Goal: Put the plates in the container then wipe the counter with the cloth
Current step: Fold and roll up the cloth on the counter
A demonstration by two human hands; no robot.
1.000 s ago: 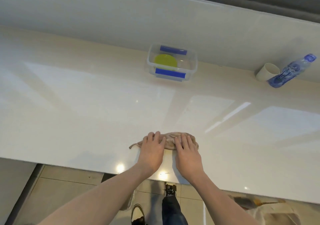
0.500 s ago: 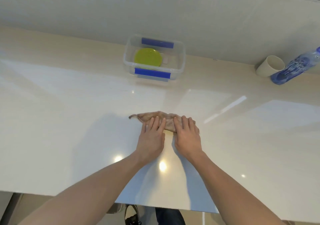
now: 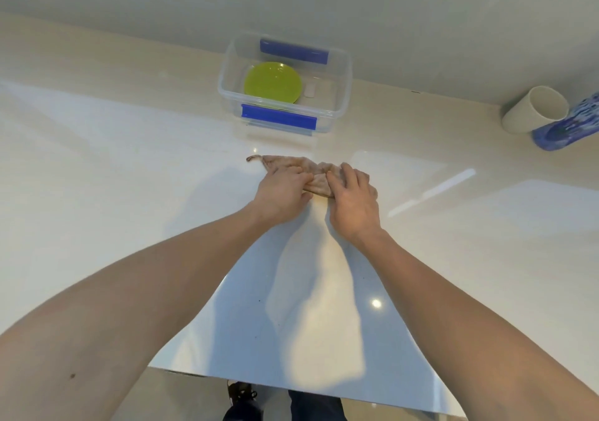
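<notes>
A glossy cream desk [image 3: 97,177] is seen from above, backed by a pale wall, with bright patches of light reflected across its surface. Near the wall, a clear plastic container [image 3: 340,74] with blue clips on its near and far sides is set on the desk. A yellow-green plate [image 3: 272,82] is lying flat inside it, towards its left half, and a small white piece is seen just beside the plate on the container's floor.

Between the container and the desk's near edge, a brownish cloth [image 3: 319,176] is bunched into a long strip, with a thin tail pointing left. The cloth is pressed to the desk by both hands, placed side by side. The left hand [image 3: 282,190] is laid over the cloth's left part, its fingers curled into the fabric. The right hand [image 3: 353,198] is laid over the right part, its fingers bent over the cloth and partly sunk in its folds. Both forearms are stretched out from the bottom of the view.

At the far right, a white cup [image 3: 534,109] is lying on its side against the wall, touching a blue bottle [image 3: 567,129] that is cut off by the frame.

Beyond the desk's near edge, dark shoes and a tiled floor are seen.
</notes>
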